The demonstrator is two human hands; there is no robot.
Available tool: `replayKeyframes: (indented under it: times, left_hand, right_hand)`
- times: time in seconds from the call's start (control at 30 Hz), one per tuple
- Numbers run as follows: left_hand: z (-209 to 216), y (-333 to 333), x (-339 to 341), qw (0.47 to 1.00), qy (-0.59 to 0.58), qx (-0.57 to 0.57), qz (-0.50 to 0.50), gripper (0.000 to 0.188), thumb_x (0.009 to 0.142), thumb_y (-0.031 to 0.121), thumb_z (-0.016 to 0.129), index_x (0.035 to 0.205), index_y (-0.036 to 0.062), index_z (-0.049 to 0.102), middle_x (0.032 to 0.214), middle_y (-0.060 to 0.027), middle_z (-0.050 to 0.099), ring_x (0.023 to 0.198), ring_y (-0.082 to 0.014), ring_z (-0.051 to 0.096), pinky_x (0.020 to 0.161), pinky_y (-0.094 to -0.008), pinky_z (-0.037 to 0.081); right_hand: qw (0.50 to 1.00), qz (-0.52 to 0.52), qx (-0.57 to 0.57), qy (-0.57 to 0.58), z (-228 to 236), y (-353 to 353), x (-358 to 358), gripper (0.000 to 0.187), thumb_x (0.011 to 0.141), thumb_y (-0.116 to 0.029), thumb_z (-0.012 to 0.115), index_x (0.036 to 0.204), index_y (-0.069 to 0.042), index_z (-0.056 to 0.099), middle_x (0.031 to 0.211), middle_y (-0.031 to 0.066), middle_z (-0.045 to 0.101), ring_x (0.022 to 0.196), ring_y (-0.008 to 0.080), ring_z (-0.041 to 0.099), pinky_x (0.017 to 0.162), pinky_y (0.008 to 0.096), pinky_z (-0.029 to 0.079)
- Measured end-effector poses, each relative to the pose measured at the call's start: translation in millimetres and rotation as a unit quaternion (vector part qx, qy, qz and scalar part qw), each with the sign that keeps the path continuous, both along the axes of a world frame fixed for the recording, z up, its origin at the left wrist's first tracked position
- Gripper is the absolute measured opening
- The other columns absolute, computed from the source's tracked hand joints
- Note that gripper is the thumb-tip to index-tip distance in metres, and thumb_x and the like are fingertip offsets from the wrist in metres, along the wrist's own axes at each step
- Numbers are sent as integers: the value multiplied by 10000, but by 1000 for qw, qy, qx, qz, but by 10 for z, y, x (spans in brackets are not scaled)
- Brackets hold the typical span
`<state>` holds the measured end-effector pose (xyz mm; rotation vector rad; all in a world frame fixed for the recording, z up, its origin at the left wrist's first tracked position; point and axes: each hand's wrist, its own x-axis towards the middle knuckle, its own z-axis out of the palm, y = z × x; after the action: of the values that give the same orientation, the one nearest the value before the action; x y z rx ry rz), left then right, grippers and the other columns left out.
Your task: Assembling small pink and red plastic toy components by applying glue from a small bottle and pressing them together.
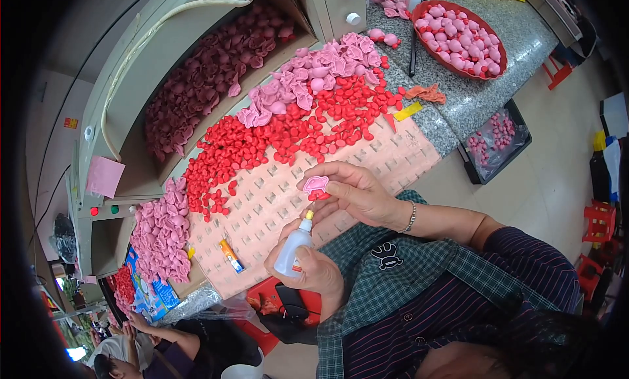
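My left hand [314, 274] is closed round a translucent white squeeze bottle [289, 253] with a yellow nozzle, tilted so that its tip points up. Just above that tip, my right hand [363, 194] pinches a small pink moulded piece [316, 184] between thumb and fingers. A red piece [318, 196] sits at the pink one's lower edge; whether they are joined, I cannot tell. Both hands are over the near edge of a pale pink mat [255, 202]. Farther up lie heaps of small red pieces [236, 143] and of pink shell-like pieces [327, 64].
A grey box-like cabinet [196, 18] holds more pink pieces. At the back right stands a red bowl [501, 58] of pink-and-red assembled pieces. A yellow-orange tube [230, 254] lies on the mat. A black crate [488, 172] is on the floor. Another person [151, 353] sits at lower left.
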<state>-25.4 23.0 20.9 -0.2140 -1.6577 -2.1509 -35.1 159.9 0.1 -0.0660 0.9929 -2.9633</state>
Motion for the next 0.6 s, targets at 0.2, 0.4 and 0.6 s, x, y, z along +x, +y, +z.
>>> replayKeyframes:
  times: [0.2,0.4,0.6]
  left_hand:
    - [-4,5,3,1000,12,-26,3,319,936,147,606,1076,-54,401,1024,-324,599,925,-390,665,887,-503,570]
    - [-5,-5,10,999,23,-35,-9,326,938,144,616,1088,-43,395,1035,-325,603,940,-390,665,896,-504,562]
    - [10,11,6,999,25,-42,-8,305,944,122,613,1085,-38,397,1041,-324,603,950,-385,664,899,-490,559]
  right_hand:
    - [1000,-3,2,12,22,15,4,359,1041,-122,472,1383,-17,449,1340,194,555,1068,300,676,891,457,595]
    - [1000,2,1,9,49,19,0,363,1045,-140,470,1387,-23,444,1361,191,539,1047,304,687,899,463,591]
    - [1000,3,-7,4,24,22,-13,372,1046,-145,471,1398,-32,433,1370,192,533,1043,305,689,900,460,591]
